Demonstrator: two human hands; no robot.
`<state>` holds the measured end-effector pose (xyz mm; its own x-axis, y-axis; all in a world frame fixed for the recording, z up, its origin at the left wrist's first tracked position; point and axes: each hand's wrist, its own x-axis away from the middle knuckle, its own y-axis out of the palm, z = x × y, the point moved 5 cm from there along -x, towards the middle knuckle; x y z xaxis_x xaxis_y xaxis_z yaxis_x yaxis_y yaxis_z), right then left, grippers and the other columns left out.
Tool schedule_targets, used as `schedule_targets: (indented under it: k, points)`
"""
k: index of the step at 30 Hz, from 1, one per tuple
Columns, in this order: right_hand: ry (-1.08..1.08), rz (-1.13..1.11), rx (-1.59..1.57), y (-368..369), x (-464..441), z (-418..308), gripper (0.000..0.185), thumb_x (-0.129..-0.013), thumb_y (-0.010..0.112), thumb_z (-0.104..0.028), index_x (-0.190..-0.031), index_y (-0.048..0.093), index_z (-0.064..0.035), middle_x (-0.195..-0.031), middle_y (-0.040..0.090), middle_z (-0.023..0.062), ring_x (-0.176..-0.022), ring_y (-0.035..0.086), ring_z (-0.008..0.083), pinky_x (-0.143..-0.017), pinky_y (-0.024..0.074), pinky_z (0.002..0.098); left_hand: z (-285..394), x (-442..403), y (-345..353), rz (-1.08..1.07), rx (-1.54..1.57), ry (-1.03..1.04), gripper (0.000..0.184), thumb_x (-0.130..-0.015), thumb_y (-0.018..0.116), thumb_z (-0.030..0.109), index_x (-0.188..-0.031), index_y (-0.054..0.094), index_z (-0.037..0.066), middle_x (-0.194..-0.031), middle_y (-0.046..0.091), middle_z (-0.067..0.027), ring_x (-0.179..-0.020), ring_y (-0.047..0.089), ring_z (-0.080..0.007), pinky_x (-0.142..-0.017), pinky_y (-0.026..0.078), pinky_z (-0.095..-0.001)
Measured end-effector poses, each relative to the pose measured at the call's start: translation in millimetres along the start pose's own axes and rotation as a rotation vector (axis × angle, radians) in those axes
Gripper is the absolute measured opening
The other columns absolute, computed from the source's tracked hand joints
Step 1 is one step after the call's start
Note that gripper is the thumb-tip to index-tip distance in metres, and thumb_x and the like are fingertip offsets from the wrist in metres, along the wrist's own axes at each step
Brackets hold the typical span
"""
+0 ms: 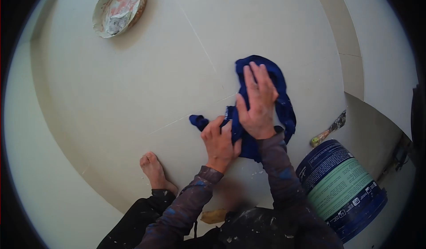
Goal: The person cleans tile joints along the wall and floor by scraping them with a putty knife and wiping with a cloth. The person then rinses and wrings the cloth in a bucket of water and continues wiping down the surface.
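Note:
A dark blue cloth point(286, 109) lies crumpled on the pale tiled floor point(133, 89) in front of me. My right hand point(258, 104) rests flat on top of it, its fingers stretched out forward. Lower and to the left, my left hand point(219, 146) has its fingers bent around the near left part of the cloth, with a bunched end point(198, 122) poking out beyond them. What lies under the cloth is hidden.
A round basin point(142, 7) with whitish and reddish residue stands far left. At the right are a blue and green paint bucket point(339, 184) and a stained putty knife point(327, 130). My bare foot point(154, 171) is at lower left; a wall step point(350, 55) borders the right.

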<state>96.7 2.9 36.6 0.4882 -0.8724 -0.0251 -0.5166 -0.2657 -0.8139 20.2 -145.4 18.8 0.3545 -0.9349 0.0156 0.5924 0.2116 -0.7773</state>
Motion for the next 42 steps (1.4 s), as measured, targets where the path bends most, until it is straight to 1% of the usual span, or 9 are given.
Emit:
schedule_targets:
  k: [7,10,14,18,24,28,32,38,42]
  points:
    - [-0.349,-0.284,-0.177,100,107,-145,0.051,-0.086,0.066,-0.016,-0.137,0.066,-0.0118,-0.144,0.062,0.0025,-0.135,0.056,0.0219,-0.093,0.0436,0.04,-74,173,-72,0.188,-0.137,-0.426,0.055,-0.079,0.068,0.01,-0.129,0.049,-0.001,-0.136,0.043,-0.0277,-0.125,0.042,-0.0459,-0.11,0.03,-0.0571]
    - [-0.332,-0.428,-0.458,76,132,-157,0.045,-0.082,0.074,-0.007,-0.127,0.07,-0.0108,-0.133,0.067,0.0032,-0.124,0.062,0.0259,-0.092,0.0485,0.0409,-66,215,-78,0.197,-0.071,-0.558,0.06,-0.073,0.071,0.004,-0.129,0.051,0.001,-0.135,0.045,-0.027,-0.123,0.046,-0.0471,-0.107,0.036,-0.0581]
    - [-0.169,0.055,-0.405,3,97,-117,0.046,-0.08,0.081,0.002,-0.124,0.069,-0.0043,-0.126,0.068,0.0141,-0.117,0.064,0.0349,-0.103,0.0508,0.0455,-35,172,-71,0.187,0.12,-0.415,0.088,-0.067,0.083,0.002,-0.146,0.044,0.007,-0.142,0.043,-0.0297,-0.131,0.047,-0.0494,-0.111,0.041,-0.0561]
    - [-0.086,-0.042,0.145,-1,59,-66,0.064,-0.096,0.072,-0.022,-0.15,0.046,0.0011,-0.156,0.044,0.0258,-0.148,0.039,0.048,-0.122,0.0298,0.0578,-11,85,-68,0.189,-0.004,-0.116,0.072,-0.082,0.078,0.01,-0.15,0.055,0.02,-0.155,0.043,-0.0176,-0.142,0.043,-0.0372,-0.115,0.036,-0.0567]
    - [-0.474,-0.284,0.098,78,59,-76,0.072,-0.097,0.066,-0.018,-0.155,0.033,0.008,-0.159,0.035,0.0323,-0.152,0.028,0.0547,-0.123,0.0295,0.0595,-51,123,-50,0.018,0.028,-0.133,0.07,-0.09,0.078,0.027,-0.154,0.052,0.02,-0.167,0.038,-0.0077,-0.148,0.038,-0.0321,-0.121,0.028,-0.0588]
    - [-0.697,-0.504,0.127,148,50,-149,0.081,-0.09,0.073,-0.018,-0.156,0.034,0.0078,-0.163,0.034,0.0296,-0.156,0.026,0.0503,-0.127,0.0263,0.0586,-88,147,-59,0.187,-0.083,-0.297,0.066,-0.091,0.074,0.02,-0.152,0.053,0.013,-0.16,0.047,-0.0127,-0.146,0.04,-0.035,-0.12,0.03,-0.057]
    - [-0.854,-0.72,0.126,250,58,-219,0.078,-0.098,0.067,-0.032,-0.158,0.034,0.0063,-0.164,0.035,0.0267,-0.158,0.025,0.0455,-0.128,0.0224,0.0562,-146,164,-76,0.264,-0.086,-0.691,0.064,-0.091,0.067,0.01,-0.153,0.051,0.006,-0.162,0.045,-0.0152,-0.147,0.04,-0.0376,-0.118,0.034,-0.0523]
    - [-1.075,-0.733,-0.134,364,142,-369,0.069,-0.099,0.065,-0.031,-0.155,0.042,0.0028,-0.16,0.042,0.0232,-0.154,0.033,0.043,-0.127,0.0264,0.0534,-232,229,-141,0.659,-0.085,-1.087,0.069,-0.092,0.06,0.0,-0.158,0.037,-0.001,-0.164,0.037,-0.0251,-0.147,0.033,-0.0471,-0.122,0.027,-0.0557]
    - [-1.382,-0.827,-0.358,376,249,-396,0.045,-0.093,0.063,-0.021,-0.131,0.062,0.0016,-0.143,0.058,0.0181,-0.14,0.048,0.0378,-0.12,0.037,0.0468,-230,313,-124,0.785,-0.187,-1.377,0.06,-0.09,0.056,-0.003,-0.148,0.043,-0.003,-0.157,0.04,-0.0285,-0.146,0.034,-0.0484,-0.122,0.025,-0.0555]
